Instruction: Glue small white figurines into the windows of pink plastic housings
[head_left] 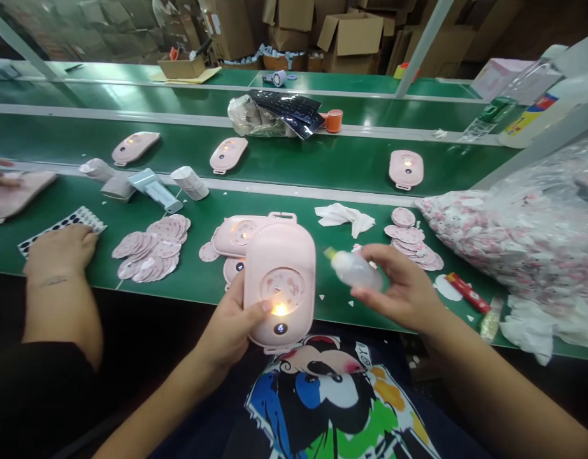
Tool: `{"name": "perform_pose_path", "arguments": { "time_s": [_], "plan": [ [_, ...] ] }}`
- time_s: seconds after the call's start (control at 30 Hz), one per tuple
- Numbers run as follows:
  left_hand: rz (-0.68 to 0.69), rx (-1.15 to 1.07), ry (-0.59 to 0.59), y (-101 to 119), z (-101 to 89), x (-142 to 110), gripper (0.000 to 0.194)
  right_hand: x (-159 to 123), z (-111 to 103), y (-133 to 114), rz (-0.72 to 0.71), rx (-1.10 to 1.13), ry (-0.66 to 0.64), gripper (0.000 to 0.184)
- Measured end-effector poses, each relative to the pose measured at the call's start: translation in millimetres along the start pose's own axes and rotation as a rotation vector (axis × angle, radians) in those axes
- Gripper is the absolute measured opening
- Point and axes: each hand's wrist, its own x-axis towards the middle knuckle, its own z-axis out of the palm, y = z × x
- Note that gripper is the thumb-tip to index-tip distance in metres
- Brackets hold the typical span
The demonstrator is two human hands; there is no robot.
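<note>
My left hand point(234, 319) is closed around a pink rounded case point(291, 248), tilted up above the table edge. The case has a round patterned disc point(294, 285) in its recess, a glowing orange light near my thumb and a small dark round display. In my right hand point(403, 290), a small translucent squeeze bottle point(358, 271) with a yellow-green tip points left toward the case, apart from it. Behind the held case lie more pink cases point(227, 236), partly hidden. A pile of pink discs point(412, 245) sits beyond my right hand.
A co-worker's arm point(59, 255) rests at left beside a dotted sticker sheet point(90, 218) and another disc pile point(153, 245). Lit pink cases point(406, 168) stand along the green table. A bulging plastic bag point(527, 223), crumpled tissue point(344, 217) and red tube point(468, 293) lie right.
</note>
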Motion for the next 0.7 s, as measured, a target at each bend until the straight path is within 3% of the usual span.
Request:
{"name": "perform_pose_path", "arguments": {
  "time_s": [0.07, 0.13, 0.27, 0.7],
  "plan": [
    [0.041, 0.061, -0.048, -3.9, 1.5, -3.0, 0.05, -2.3, -17.4, -24.5, -0.191, -0.095, -0.045, 0.034],
    [0.065, 0.12, -0.091, -5.3, 5.1, -6.4, 0.051, -2.5, -31.2, -43.9, -0.274, -0.183, -0.08, 0.034],
    [0.075, 0.183, -0.149, -1.5, 15.1, -10.6, 0.051, -1.8, -42.5, -60.8, -0.262, -0.242, -0.13, 0.031],
    [0.126, 0.195, -0.19, 7.4, 24.0, -12.0, 0.048, -1.3, -41.7, -62.7, -0.257, -0.227, -0.168, 0.031]
  ]
}}
